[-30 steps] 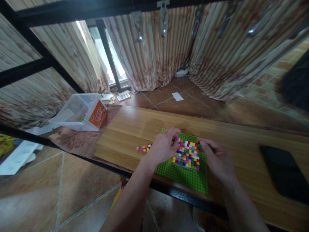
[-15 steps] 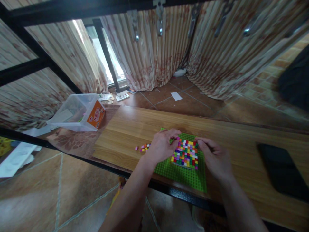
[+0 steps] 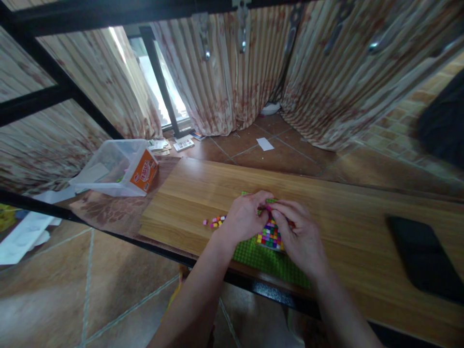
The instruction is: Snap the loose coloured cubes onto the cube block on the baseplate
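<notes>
A green studded baseplate (image 3: 268, 263) lies on the wooden board, carrying a block of small multicoloured cubes (image 3: 268, 238). My left hand (image 3: 248, 217) is over the block's left side, its thumb and fingers closed at the far left corner around something small. Close against it, my right hand (image 3: 299, 232) reaches across the block, fingertips pinched by a magenta cube (image 3: 268, 208). Which hand grips that cube I cannot tell. The right part of the block is hidden under my right hand. Several loose cubes (image 3: 216, 222) lie left of the baseplate, partly behind my left hand.
A clear plastic box (image 3: 105, 186) with an orange label stands at the left end of the table. On the right lies a black phone-like slab (image 3: 422, 253). The wooden board (image 3: 188, 193) ends near the dark table edge (image 3: 268, 290) in front of me.
My right hand has moved left from the block's far right corner to the far left corner, meeting my left hand and covering the block's right part. My left hand has barely moved.
</notes>
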{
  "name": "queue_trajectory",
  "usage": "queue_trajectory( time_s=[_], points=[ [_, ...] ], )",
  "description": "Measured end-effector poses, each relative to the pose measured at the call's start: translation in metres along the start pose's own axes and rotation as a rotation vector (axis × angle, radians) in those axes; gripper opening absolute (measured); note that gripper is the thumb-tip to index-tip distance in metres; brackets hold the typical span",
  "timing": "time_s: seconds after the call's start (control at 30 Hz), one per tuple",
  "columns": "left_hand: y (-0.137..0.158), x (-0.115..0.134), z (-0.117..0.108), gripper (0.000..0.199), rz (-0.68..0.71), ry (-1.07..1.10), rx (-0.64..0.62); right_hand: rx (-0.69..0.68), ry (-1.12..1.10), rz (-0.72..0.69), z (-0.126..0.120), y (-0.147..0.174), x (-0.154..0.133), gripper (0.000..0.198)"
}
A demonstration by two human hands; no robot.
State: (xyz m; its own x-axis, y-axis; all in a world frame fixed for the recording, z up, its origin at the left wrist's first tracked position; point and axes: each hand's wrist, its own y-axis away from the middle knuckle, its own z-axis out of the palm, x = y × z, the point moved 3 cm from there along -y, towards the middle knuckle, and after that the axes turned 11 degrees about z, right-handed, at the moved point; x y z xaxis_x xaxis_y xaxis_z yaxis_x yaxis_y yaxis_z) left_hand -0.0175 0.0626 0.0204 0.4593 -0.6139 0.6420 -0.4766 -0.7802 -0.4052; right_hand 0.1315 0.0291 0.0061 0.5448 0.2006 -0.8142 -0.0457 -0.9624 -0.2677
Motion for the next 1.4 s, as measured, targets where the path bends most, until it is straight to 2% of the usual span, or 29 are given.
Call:
queue_trajectory(
  time_s=[0.13, 0.3, 0.6, 0.83, 1.0, 1.07, 1.27, 1.4],
  points=[
    [-0.002, 0.000, -0.002, 0.036, -0.021, -0.002, -0.038, 0.022, 0.000, 0.023, 0.004, -0.007, -0.004, 0.025],
    [-0.001, -0.002, -0.002, 0.042, -0.093, 0.020, -0.044, -0.021, 0.031, 0.068, 0.005, -0.015, -0.007, 0.024],
    [-0.004, -0.002, -0.004, 0.044, -0.176, 0.043, -0.060, -0.012, 0.055, 0.182, 0.006, -0.019, -0.005, 0.028],
    [-0.005, -0.002, -0.005, 0.042, -0.167, 0.043, -0.054, 0.008, 0.036, 0.214, 0.005, -0.021, -0.004, 0.026],
    [-0.004, -0.003, -0.004, 0.047, -0.173, 0.049, -0.044, 0.002, -0.018, 0.298, 0.007, -0.022, 0.003, 0.029],
    [-0.004, -0.003, -0.004, 0.048, -0.168, 0.068, -0.039, 0.029, -0.080, 0.336, 0.007, -0.022, 0.006, 0.029],
    [0.002, -0.004, -0.005, 0.055, -0.159, 0.202, -0.030, 0.249, -0.283, 0.489, -0.007, -0.019, 0.018, 0.026],
    [0.005, -0.005, -0.005, 0.052, -0.143, 0.255, -0.043, 0.275, -0.368, 0.515, -0.019, -0.016, 0.022, 0.021]
  ],
)
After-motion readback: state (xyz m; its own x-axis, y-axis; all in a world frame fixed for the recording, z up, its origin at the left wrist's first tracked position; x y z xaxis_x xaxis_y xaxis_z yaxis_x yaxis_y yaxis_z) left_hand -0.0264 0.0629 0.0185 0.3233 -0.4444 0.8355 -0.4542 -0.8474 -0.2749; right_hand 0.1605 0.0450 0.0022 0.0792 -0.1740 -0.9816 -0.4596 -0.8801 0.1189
